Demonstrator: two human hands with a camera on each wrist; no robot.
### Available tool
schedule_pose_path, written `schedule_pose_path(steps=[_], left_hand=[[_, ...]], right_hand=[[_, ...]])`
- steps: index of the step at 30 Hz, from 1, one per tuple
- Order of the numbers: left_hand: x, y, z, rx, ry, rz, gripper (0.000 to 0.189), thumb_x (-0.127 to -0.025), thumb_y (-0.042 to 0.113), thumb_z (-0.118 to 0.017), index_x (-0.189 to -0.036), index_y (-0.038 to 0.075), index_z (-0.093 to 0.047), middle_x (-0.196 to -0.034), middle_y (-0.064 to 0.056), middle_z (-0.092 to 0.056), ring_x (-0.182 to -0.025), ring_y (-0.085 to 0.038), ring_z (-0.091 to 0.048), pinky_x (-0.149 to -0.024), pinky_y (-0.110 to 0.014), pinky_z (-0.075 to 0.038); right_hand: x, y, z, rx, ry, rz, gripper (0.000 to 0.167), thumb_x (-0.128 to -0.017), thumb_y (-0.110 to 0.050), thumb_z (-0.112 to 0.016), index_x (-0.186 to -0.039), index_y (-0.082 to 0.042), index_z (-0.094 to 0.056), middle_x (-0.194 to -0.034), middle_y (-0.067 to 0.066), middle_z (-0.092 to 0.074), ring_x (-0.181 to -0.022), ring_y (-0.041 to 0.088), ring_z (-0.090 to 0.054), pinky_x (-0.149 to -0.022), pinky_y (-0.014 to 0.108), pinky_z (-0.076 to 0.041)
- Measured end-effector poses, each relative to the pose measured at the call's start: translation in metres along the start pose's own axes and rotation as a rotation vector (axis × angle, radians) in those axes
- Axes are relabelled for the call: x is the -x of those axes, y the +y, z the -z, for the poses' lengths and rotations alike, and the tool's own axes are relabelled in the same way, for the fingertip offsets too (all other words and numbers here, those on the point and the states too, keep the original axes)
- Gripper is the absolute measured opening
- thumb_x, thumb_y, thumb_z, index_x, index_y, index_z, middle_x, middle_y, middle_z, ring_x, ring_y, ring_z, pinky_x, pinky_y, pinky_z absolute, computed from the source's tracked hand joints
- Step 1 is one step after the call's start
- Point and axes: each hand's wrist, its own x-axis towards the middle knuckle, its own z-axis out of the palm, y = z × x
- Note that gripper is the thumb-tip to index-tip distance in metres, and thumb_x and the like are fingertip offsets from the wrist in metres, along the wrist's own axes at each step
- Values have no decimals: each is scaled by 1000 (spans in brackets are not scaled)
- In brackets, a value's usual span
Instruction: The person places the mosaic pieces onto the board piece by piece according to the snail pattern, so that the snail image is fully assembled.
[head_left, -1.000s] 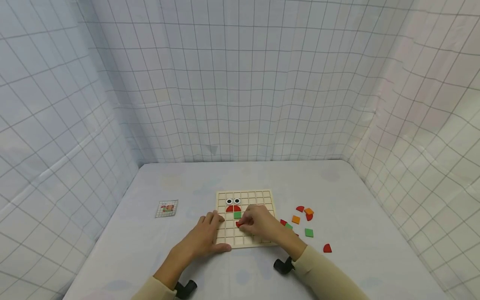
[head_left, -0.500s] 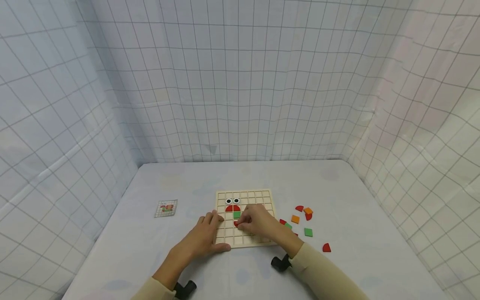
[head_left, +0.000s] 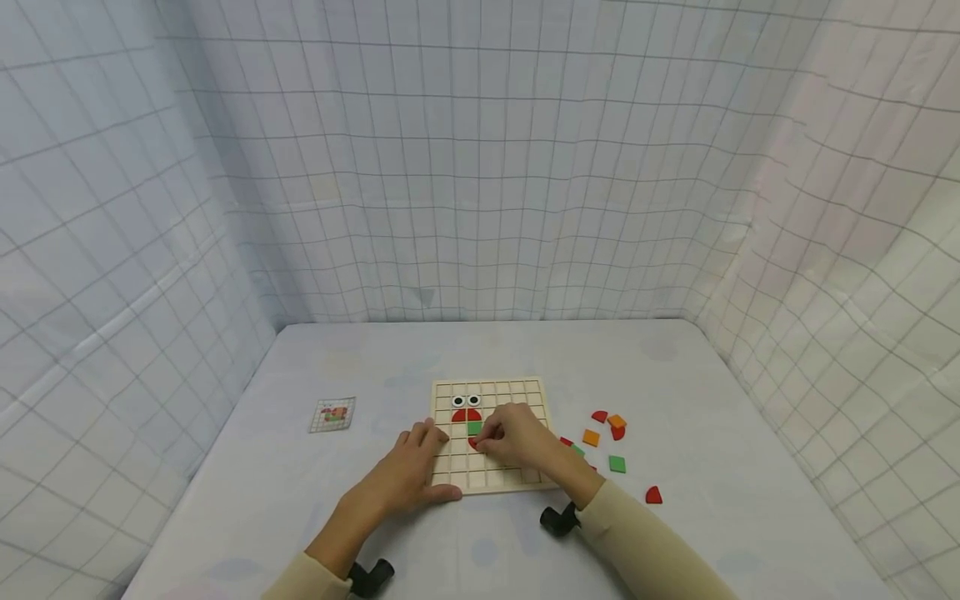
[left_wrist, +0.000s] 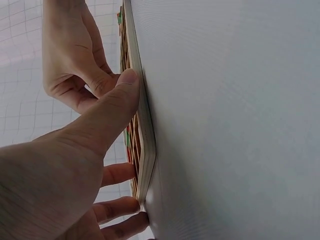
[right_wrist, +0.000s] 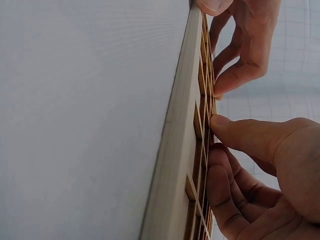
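A wooden grid board (head_left: pixel 517 388) lies on the table. My left hand (head_left: pixel 408 471) rests at its near left corner, thumb along the front edge and fingers spread at the left side. Over the middle of the grid, my right hand (head_left: pixel 520 437) pinches a red quarter-circle tile (head_left: pixel 472 444) between thumb and fingers, just below a green square tile (head_left: pixel 475 427). Above the green one sit two red quarter-circle tiles (head_left: pixel 458 416) and two eye tiles (head_left: pixel 458 402). In the right wrist view, my thumb touches the grid, and the red tile (right_wrist: pixel 217 146) is mostly hidden by fingers.
Loose tiles lie right of the board: orange squares (head_left: pixel 591 437), green squares (head_left: pixel 617 464) and red quarter-circles (head_left: pixel 654 496). Some are partly hidden by my right wrist. A small picture card (head_left: pixel 333 414) lies to the left. White gridded curtains (head_left: pixel 480 208) enclose the table.
My right hand has shifted very slightly away from me, with the red tile still pinched at nearly the same spot. My left hand has not visibly moved.
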Motion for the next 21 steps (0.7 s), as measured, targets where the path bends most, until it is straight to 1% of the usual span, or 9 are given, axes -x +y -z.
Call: schedule_pose_path(steps=[4, 8, 10, 12, 13, 17, 21], left_hand=[[0, -1, 0, -1, 10, -17, 84, -93, 49, -99, -152, 2, -61, -173, -39, -46, -148, -59, -56, -120, -72, -56], [1, 0, 3, -2, 23, -39, 82, -94, 46, -98, -152, 1, -61, -173, -40, -46, -146, -60, -57, -118, -73, -57], [2, 0, 4, 10, 18, -42, 84, -94, 47, -98, -153, 0, -60, -174, -40, -45, -147, -61, -56, -119, -74, -56], [2, 0, 4, 29, 17, -37, 85, -93, 47, -99, -152, 0, -61, -174, -41, -44, -148, -61, -56, -120, -74, -55], [2, -1, 3, 25, 26, -41, 85, -93, 49, -99, -153, 1, -61, -174, -40, -45, -148, -60, -56, -120, -73, -55], [2, -3, 0, 26, 25, -32, 86, -92, 50, -99, -153, 2, -61, -174, -40, -46, -148, -59, -57, -120, -72, -55], [2, -1, 1, 30, 9, -5, 89, -92, 50, -100, -155, 1, -61, -176, -38, -45, -150, -59, -56, -123, -72, -54]], right_hand=[[2, 2, 2, 29, -25, 29, 5, -105, -12, -88, -105, -14, -93, -102, -2, -87, -87, 2, -68, -78, 21, -58], [5, 2, 8, 54, -54, 79, 13, -107, -9, -85, -116, -13, -93, -108, 0, -86, -94, 4, -70, -82, 22, -60], [7, 2, 11, 63, -63, 100, 15, -107, -7, -83, -119, -12, -92, -110, 0, -86, -96, 5, -70, -84, 22, -60], [10, 2, 14, 61, -66, 107, 16, -108, -6, -81, -119, -11, -92, -110, 0, -85, -96, 5, -69, -85, 22, -60], [12, 2, 15, 64, -64, 112, 16, -108, -6, -81, -118, -11, -91, -110, 0, -85, -96, 4, -69, -85, 22, -60], [20, 5, 17, 64, -40, 128, 14, -107, -4, -81, -116, -10, -91, -108, 0, -82, -93, 2, -67, -84, 20, -60], [29, 10, 21, 75, -9, 114, 14, -107, -8, -82, -117, -13, -90, -109, 1, -82, -93, 2, -66, -85, 20, -60]])
